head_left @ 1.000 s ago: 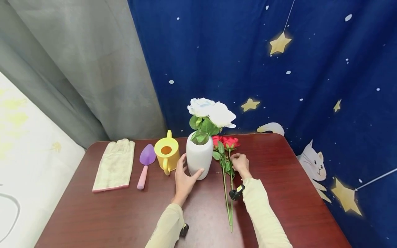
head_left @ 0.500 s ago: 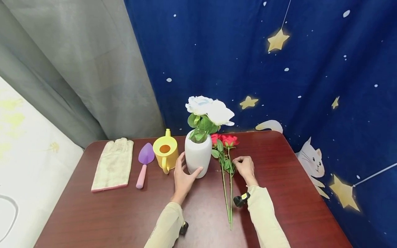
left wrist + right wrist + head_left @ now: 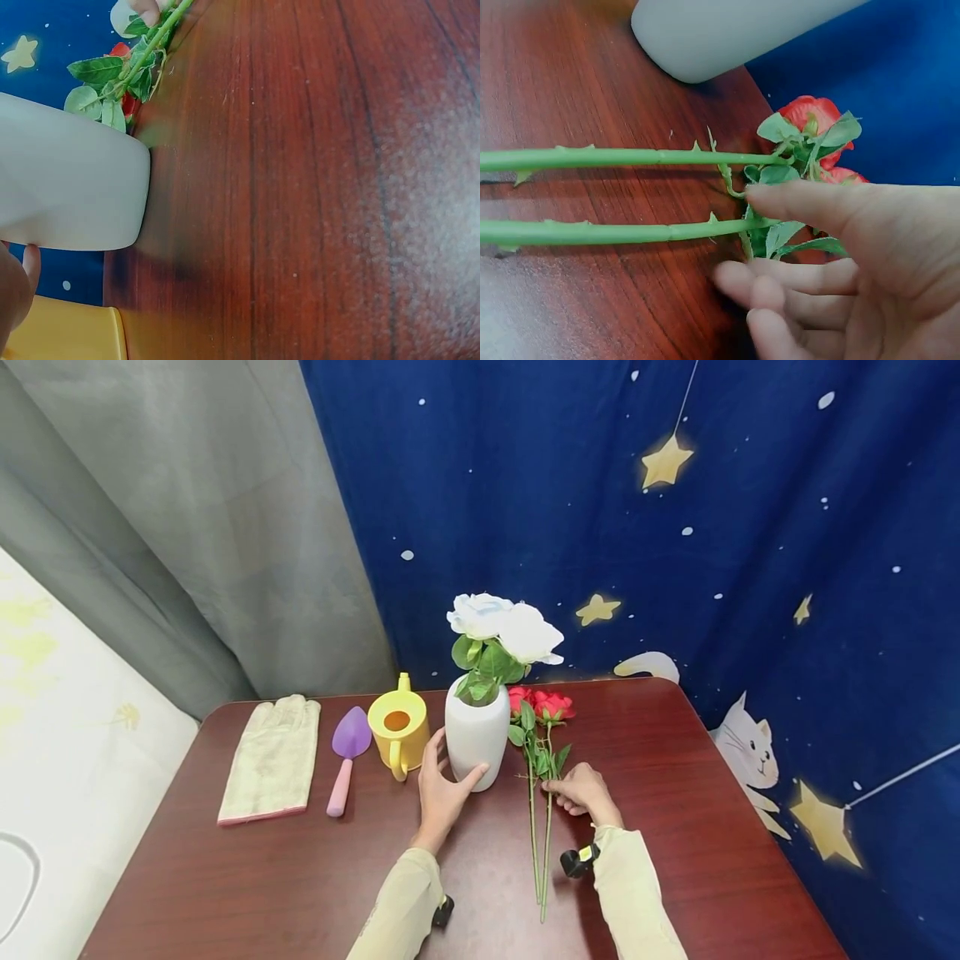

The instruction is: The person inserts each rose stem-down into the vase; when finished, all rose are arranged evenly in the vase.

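Observation:
A white vase (image 3: 477, 739) stands upright with two white roses (image 3: 504, 625) in it. My left hand (image 3: 442, 789) grips its lower part, thumb at the front and fingers round the left side. Two long-stemmed red roses (image 3: 553, 706) lie side by side on the table, right of the vase. My right hand (image 3: 581, 792) pinches the nearer rose's green stem (image 3: 622, 232) by its leaves. In the right wrist view the thumb lies above that stem, with curled fingers beside it. Leaves and thumb hide the exact contact.
Left of the vase stands a yellow watering can (image 3: 401, 735). Further left lie a purple trowel (image 3: 350, 735) with a pink handle and a cream work glove (image 3: 272, 760). A blue starry curtain (image 3: 525, 510) hangs behind the brown table (image 3: 247, 893).
My right hand has moved nearer along the stems, from the upper leaves to below them. The lower ends of both red rose stems have swung left. My left hand stays on the vase.

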`<state>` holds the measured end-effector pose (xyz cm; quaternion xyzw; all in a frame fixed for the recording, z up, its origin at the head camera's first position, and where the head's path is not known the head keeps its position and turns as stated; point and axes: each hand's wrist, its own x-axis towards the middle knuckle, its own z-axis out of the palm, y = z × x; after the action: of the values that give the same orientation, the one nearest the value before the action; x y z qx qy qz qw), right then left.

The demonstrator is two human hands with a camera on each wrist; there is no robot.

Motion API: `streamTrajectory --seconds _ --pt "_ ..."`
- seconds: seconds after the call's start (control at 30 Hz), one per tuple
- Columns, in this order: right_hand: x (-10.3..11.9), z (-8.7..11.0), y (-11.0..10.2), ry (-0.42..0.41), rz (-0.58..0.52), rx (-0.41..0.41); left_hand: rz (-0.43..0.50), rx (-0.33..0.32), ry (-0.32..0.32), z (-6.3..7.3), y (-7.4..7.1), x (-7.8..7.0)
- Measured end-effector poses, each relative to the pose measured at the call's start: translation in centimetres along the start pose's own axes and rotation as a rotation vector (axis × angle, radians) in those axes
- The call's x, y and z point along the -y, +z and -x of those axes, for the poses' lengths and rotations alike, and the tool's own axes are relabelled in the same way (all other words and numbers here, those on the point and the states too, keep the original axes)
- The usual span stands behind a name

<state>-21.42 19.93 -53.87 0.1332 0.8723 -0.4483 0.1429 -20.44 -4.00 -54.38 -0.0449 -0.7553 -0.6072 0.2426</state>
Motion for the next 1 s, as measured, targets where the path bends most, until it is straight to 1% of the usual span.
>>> streamTrajectory --seconds 0.1,0.17,0.23,0.33,0.5,0.67,0.83,1.0 --pt "0.0 0.5 0.3 0.021 -0.013 0.079 0.002 -0.002 0.006 0.1 0.0 0.1" --pt "0.0 0.7 0.5 0.020 -0.062 0.113 0.003 0.000 0.011 0.1 0.0 0.1" --pt "-0.1 0.8 0.6 0.019 -0.128 0.122 0.003 0.001 0.011 0.1 0.0 0.2" --pt "-0.4 0.9 0.7 0.014 -0.203 0.113 0.006 0.000 0.007 0.2 0.0 0.2" --pt "-1.0 1.0 0.3 -0.001 -0.290 0.084 0.012 0.010 0.002 0.3 0.0 0.2" --pt "-1.1 1.0 -0.7 -0.051 -0.370 0.045 0.009 0.007 0.001 0.2 0.0 0.2" --pt "-0.9 1.3 -2.0 -0.092 -0.386 0.043 0.011 0.003 -0.002 0.0 0.0 0.0" --pt "-0.6 1.9 -3.0 -0.101 -0.378 0.039 0.003 0.004 -0.014 0.1 0.0 -0.1"
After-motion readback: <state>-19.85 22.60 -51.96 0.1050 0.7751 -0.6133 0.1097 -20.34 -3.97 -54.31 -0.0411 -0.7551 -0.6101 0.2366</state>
